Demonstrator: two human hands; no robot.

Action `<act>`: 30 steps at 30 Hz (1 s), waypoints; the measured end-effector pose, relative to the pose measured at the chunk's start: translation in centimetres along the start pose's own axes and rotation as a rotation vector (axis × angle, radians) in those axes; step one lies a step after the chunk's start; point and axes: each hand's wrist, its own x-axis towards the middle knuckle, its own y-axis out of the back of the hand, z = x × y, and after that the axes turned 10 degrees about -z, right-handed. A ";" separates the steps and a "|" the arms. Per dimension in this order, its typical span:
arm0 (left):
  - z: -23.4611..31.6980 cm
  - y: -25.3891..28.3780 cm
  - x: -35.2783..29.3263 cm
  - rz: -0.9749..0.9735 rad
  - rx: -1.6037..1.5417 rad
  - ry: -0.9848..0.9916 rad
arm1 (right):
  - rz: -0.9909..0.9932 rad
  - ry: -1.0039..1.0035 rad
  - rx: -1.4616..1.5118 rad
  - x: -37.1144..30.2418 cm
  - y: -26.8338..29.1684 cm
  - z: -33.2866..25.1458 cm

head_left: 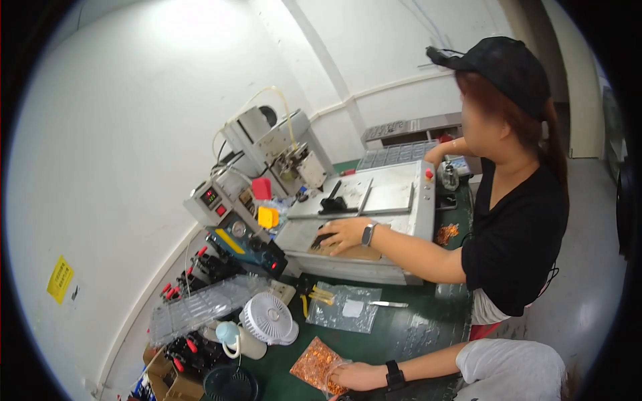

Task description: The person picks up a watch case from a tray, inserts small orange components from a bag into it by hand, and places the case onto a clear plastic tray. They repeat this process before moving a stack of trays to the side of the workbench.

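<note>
My right hand (358, 377) reaches in from the lower right, with a black band on the wrist. Its curled fingers are at the mouth of a clear plastic bag (311, 361) full of small orange pieces, pinching it; the fingertips are partly hidden. The bag lies on the dark green bench (414, 334). My left hand is not in view. Beyond the bag lie a flat clear bag (338, 318) with a white label, metal tweezers (389, 305) and yellow-handled pliers (305, 293).
A co-worker (515, 214) in a black cap rests a hand on a bench machine (394, 257). To the left stand a white fan (269, 318), a cream jug (244, 342) and a teal gauge box (244, 244). Loose orange pieces (447, 233) lie by the co-worker.
</note>
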 end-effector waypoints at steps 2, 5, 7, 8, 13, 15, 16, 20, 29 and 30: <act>0.1 0.3 0.2 -0.022 0.019 -0.006 | 0.109 0.033 0.067 -0.3 -1.5 0.9; -0.2 0.2 -0.2 0.091 0.052 -0.005 | -0.109 -0.066 0.307 -2.0 2.9 -1.2; -0.2 -0.1 -0.6 0.052 0.064 0.001 | -0.154 -0.108 0.424 -2.9 1.8 0.0; -0.2 -0.2 0.1 0.015 0.076 -0.008 | -0.035 -0.059 0.482 -3.3 1.7 0.9; 0.1 -1.0 -0.2 0.014 0.109 -0.011 | 0.080 0.010 0.719 -3.6 1.7 0.9; 0.1 -1.0 0.2 0.039 0.099 -0.005 | 0.035 -0.015 0.819 -3.3 1.5 1.2; 0.1 -1.1 0.5 0.029 0.043 -0.005 | 0.010 -0.028 0.854 -3.4 1.4 1.7; -2.5 1.2 0.5 0.007 -0.243 0.012 | 0.055 -0.031 1.003 -3.0 2.4 0.5; -1.5 0.6 1.2 -0.048 -0.367 0.044 | -0.048 -0.177 1.406 -3.0 2.5 -0.5; -1.7 0.7 1.0 -0.058 -0.375 0.030 | -0.064 -0.215 1.432 -3.0 2.5 -0.8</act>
